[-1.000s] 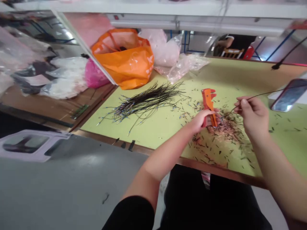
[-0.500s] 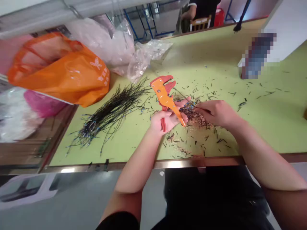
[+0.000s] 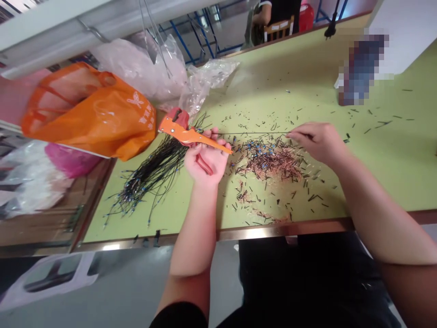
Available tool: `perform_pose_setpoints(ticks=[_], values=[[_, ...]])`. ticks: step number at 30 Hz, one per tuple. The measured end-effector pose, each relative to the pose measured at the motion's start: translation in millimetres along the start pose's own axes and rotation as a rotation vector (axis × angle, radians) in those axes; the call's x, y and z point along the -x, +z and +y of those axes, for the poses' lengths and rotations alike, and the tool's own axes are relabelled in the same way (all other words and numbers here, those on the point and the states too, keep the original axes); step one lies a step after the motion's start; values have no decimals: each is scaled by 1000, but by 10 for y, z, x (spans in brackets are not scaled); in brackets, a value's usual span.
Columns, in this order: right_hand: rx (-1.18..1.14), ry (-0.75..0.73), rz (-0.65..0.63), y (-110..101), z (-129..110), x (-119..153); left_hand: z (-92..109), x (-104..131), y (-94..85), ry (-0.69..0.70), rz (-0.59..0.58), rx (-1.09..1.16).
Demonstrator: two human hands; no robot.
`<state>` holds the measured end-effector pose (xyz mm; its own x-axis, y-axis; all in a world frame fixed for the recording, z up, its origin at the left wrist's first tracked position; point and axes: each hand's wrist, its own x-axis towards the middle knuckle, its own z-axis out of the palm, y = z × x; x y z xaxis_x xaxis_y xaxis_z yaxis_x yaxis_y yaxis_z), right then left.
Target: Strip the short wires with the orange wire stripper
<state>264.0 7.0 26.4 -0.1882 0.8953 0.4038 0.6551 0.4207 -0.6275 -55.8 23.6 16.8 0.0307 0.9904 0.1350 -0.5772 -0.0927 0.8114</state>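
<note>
My left hand [image 3: 208,164], palm up, holds an orange and red wire stripper [image 3: 191,135] whose jaws point to the upper left. Between thumb and fingertips my right hand [image 3: 316,139] pinches a thin black wire [image 3: 252,133]. The wire runs level and taut across to the fingers of my left hand; its far end is hidden there. Below it lies a heap of copper strands and black and blue offcuts [image 3: 273,161]. Left of the stripper, a bundle of black wires [image 3: 153,168] with blue ends rests on the green table [image 3: 191,207].
An orange bag [image 3: 95,118] and clear plastic bags [image 3: 146,68] stand at the left. A white panel [image 3: 403,36] rises at the right, near a black plug [image 3: 330,30]. Beyond the table a person [image 3: 278,13] sits on a chair. Offcuts lie scattered over the tabletop.
My left hand and the stripper have moved left, away from the heap, and the stripper has tilted leftward. My right hand has risen slightly, and the wire now stretches between both hands.
</note>
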Motion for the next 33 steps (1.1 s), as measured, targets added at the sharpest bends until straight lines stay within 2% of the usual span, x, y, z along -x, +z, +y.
perform_pose_setpoints(ticks=[5, 10, 12, 15, 18, 20, 24, 27, 30, 33], values=[[-152, 169, 156, -41, 36, -32, 5, -100, -156, 93, 94, -14], [-377, 206, 364, -58, 147, -86, -46, -114, -153, 52, 129, -1], [-575, 239, 328, -63, 169, -89, -54, -104, -128, 42, 135, 20], [-874, 290, 138, -38, 96, -48, -58, -83, -89, 16, 113, 36], [-957, 323, 41, -22, -52, 16, -61, -64, -60, -27, 64, 15], [-972, 321, 92, -80, -132, 45, -57, -55, -48, -41, 41, 11], [-1110, 220, 299, -350, -223, 69, -36, -39, -27, -59, 30, 38], [-1145, 225, 309, -442, -284, 79, -49, -2, 17, -81, 20, 21], [-1099, 317, 221, -276, -296, 81, -122, 66, 83, -194, -72, 26], [-1032, 359, 201, 33, -221, 76, -246, 148, 139, -355, -265, 44]])
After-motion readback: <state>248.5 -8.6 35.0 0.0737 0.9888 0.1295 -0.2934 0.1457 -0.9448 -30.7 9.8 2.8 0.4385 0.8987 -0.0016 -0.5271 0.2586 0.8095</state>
